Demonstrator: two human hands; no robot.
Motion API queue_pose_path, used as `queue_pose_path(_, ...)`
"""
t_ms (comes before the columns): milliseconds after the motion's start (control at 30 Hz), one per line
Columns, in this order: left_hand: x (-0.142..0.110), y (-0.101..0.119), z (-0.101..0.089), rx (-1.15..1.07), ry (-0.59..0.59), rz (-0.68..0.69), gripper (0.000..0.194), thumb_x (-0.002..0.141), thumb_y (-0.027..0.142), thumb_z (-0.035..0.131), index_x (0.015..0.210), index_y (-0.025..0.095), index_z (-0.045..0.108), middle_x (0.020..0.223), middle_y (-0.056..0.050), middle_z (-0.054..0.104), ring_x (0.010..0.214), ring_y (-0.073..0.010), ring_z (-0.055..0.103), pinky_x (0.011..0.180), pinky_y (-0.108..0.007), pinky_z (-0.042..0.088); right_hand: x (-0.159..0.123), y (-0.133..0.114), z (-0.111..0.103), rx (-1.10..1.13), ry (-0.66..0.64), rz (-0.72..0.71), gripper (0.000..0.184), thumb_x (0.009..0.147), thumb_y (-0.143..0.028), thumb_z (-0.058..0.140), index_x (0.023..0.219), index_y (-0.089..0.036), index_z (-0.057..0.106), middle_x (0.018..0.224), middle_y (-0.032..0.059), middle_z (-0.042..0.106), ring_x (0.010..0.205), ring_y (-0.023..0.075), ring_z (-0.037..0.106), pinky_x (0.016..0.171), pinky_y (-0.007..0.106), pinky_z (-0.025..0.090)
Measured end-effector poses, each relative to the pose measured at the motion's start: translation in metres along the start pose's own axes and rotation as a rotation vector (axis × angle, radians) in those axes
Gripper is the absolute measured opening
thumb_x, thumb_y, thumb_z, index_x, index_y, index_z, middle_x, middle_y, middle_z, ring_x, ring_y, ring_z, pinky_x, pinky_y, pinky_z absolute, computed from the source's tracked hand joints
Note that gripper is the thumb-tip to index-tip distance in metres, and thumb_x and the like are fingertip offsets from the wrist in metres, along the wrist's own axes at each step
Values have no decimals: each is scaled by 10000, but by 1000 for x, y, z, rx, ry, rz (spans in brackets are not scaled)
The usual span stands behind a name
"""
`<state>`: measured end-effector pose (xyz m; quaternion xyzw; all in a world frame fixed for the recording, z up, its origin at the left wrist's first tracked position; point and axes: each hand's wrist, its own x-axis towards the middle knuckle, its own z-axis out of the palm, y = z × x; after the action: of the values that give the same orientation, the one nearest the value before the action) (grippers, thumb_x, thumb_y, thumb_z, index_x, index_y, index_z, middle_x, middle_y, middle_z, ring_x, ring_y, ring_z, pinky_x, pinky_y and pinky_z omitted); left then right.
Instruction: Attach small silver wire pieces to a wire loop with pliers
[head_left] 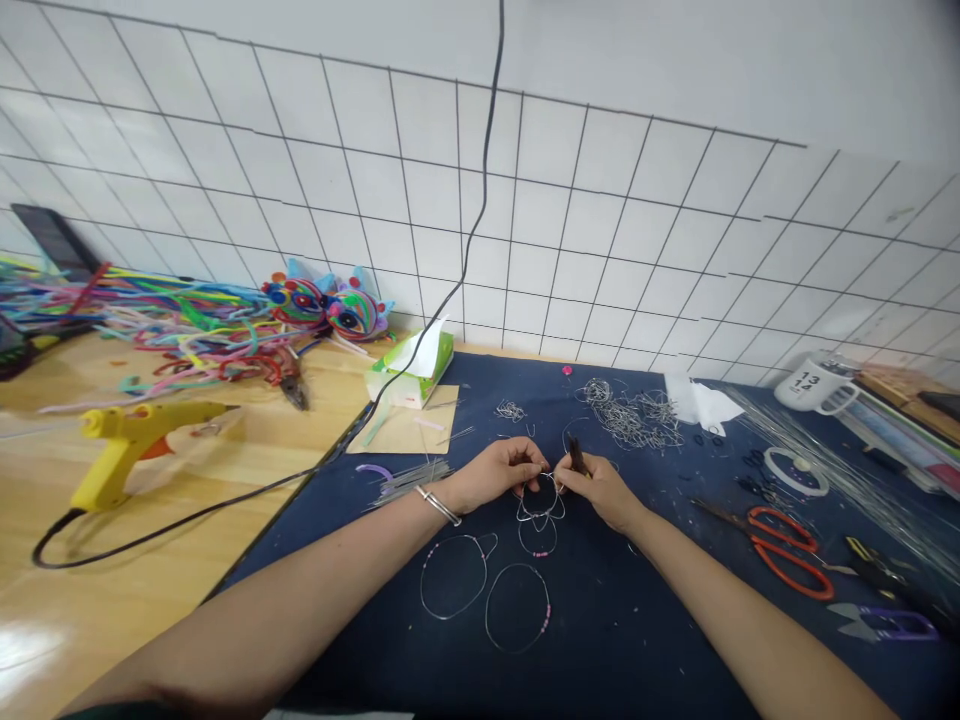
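Observation:
My left hand (511, 472) has its fingers pinched on the near edge of a ring-shaped wire frame (538, 514) with smaller loops hanging below it. Against the same frame's right side is my right hand (598, 490), closed around a small dark-brown tool (576, 456) whose kind is mostly hidden by the fingers. Below the hands, two separate thin wire rings lie on the dark blue mat: a left ring (421, 580) with a small loop at its top, and a right ring (487, 622) bearing pink beads.
Tangled wire pieces (637, 420) and orange-handled scissors (787, 585) lie on the right, with purple snips (892, 625), straight wires and a white mug (810, 385). Leftward are a yellow glue gun (124, 440), its cord, a tissue box (431, 375) and colourful pipe cleaners (187, 315).

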<state>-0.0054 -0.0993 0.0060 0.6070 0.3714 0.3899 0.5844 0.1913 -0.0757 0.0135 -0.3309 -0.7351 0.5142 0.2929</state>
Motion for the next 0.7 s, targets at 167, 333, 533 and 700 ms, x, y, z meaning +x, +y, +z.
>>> queue_pose_path(167,-1,2,2,-1,-16,8,194,793,298,532,891,131,526,697,-24,598,639,-102,576,535,-199,419,0,1,0,8,-1,0,198,775,-341,512,712,-162,568,669,-3,561,659,123,514,694,272,406)
queue_pose_path(333,-1,3,3,-27,1,16,174,795,285,529,883,136,510,723,-23,601,636,-102,582,530,-198,414,0,4,-1,-8,2,9,173,773,-318,510,725,-165,573,676,-1,566,660,125,519,689,272,403)
queue_pose_path(533,-2,4,5,-22,30,22,181,786,289,539,877,134,512,743,-28,601,627,-97,578,525,-192,410,0,3,-1,-34,12,23,168,761,-319,512,723,-167,573,672,-3,569,652,125,515,680,269,397)
queue_pose_path(700,-2,1,4,-17,60,30,201,791,285,530,935,145,522,850,-52,614,634,-87,573,522,-190,414,0,5,0,-53,24,26,160,756,-312,516,722,-165,571,670,-6,565,649,123,508,667,260,390)
